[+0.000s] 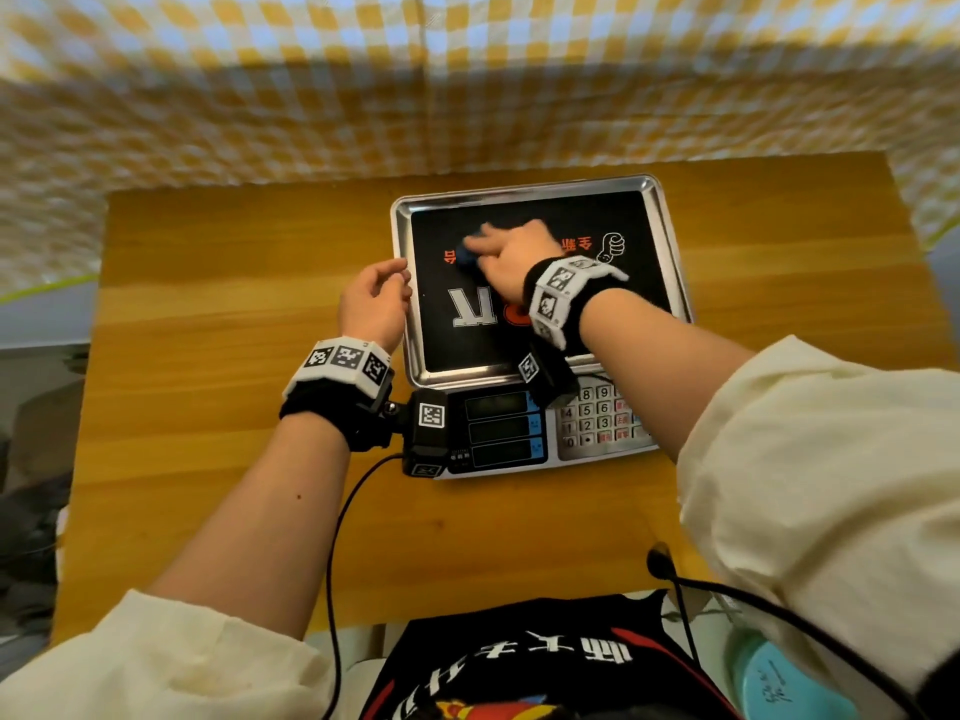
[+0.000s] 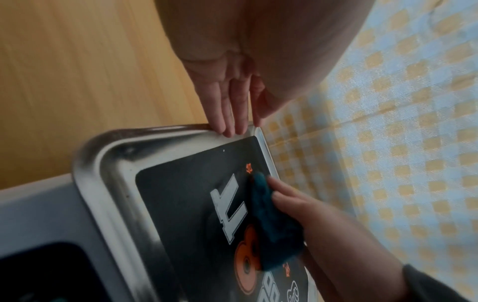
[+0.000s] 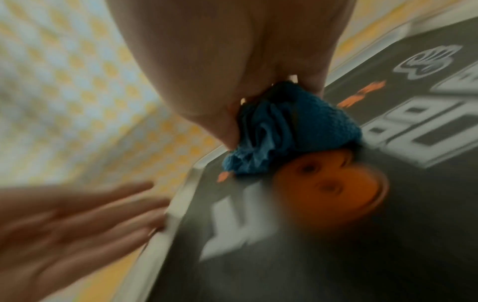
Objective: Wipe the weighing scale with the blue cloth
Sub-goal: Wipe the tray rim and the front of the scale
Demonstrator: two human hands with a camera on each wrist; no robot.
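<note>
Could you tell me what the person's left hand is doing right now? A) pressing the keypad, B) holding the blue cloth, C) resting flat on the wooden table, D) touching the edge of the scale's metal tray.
D: the left hand has straight fingers on the rim of the metal tray, while the right hand holds the blue cloth.

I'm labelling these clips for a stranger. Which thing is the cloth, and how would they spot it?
On the wooden table stands a weighing scale with a steel tray on top. On the tray's black printed sheet, the right hand grips a bunched blue cloth. It is the only soft, blue thing there.
</note>
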